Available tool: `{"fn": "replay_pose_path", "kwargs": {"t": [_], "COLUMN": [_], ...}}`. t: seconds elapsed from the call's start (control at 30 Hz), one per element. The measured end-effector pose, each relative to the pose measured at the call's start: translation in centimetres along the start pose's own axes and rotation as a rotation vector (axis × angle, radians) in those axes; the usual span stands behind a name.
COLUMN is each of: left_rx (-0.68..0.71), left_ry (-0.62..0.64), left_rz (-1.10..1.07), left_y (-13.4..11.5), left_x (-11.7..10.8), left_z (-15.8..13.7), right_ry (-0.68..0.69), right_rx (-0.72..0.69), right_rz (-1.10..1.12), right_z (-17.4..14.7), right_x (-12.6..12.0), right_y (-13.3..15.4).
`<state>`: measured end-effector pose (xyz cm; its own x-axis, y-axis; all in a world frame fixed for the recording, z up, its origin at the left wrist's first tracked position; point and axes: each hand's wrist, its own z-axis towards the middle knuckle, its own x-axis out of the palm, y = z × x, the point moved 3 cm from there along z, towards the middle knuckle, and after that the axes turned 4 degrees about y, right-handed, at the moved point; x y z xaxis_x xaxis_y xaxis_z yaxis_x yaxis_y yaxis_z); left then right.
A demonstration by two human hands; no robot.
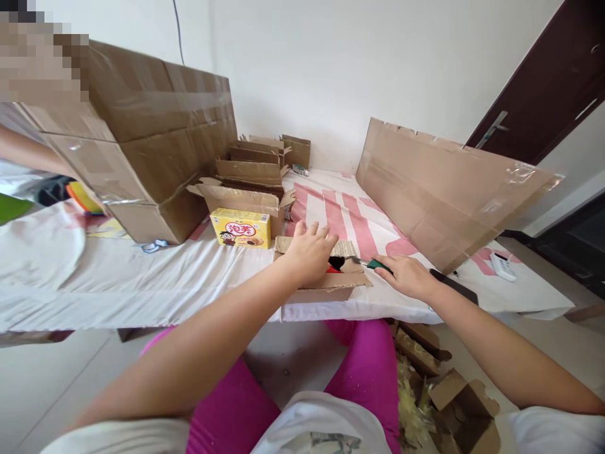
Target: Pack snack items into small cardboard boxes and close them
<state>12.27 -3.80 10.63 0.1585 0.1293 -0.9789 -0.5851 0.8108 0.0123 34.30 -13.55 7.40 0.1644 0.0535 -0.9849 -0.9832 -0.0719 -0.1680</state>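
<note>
A small cardboard box point(326, 294) lies near the table's front edge with its top flaps raised, and something red and black point(334, 263) shows inside. Over its opening rests my left hand point(309, 251), fingers spread; whether it presses on the contents is hidden. My right hand point(401, 274) is closed around the green handle of a tool with a metal tip point(373, 263). That tip meets the box's right end flap. Just left of the box stands a yellow printed carton point(241, 229).
Opened boxes point(248, 169) line up behind the yellow carton. A tall cardboard stack point(165, 113) rises at left, with another person's arm point(35, 150) beside it. A large cardboard panel point(439, 183) leans at right. Torn boxes point(460, 410) lie on the floor.
</note>
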Motion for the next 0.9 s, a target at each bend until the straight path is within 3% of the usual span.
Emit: {"fn": "replay_pose_path", "kwargs": {"t": [0.13, 0.33, 0.47, 0.67, 0.9], "left_rx": [0.034, 0.026, -0.011, -0.037, -0.015], "left_ry": [0.282, 0.410, 0.385, 0.187, 0.106], "left_rz": [0.037, 0.025, 0.012, 0.003, 0.001], "left_y": [0.6, 2.1, 1.9, 1.3, 1.6], "left_x": [2.0, 1.9, 2.1, 3.5, 4.0], "left_z": [3.9, 5.1, 5.4, 4.5, 4.3], "right_ry": [-0.002, -0.006, -0.027, -0.031, -0.059], "right_rx": [-0.014, -0.045, 0.016, 0.038, 0.021], "right_rz": [-0.004, 0.023, 0.003, 0.003, 0.007], "right_z": [0.0, 0.5, 0.8, 1.1, 1.9], "right_x": [0.1, 0.1, -0.3, 0.0, 2.0], "right_y": [-0.5, -1.2, -0.6, 0.4, -3.4]}}
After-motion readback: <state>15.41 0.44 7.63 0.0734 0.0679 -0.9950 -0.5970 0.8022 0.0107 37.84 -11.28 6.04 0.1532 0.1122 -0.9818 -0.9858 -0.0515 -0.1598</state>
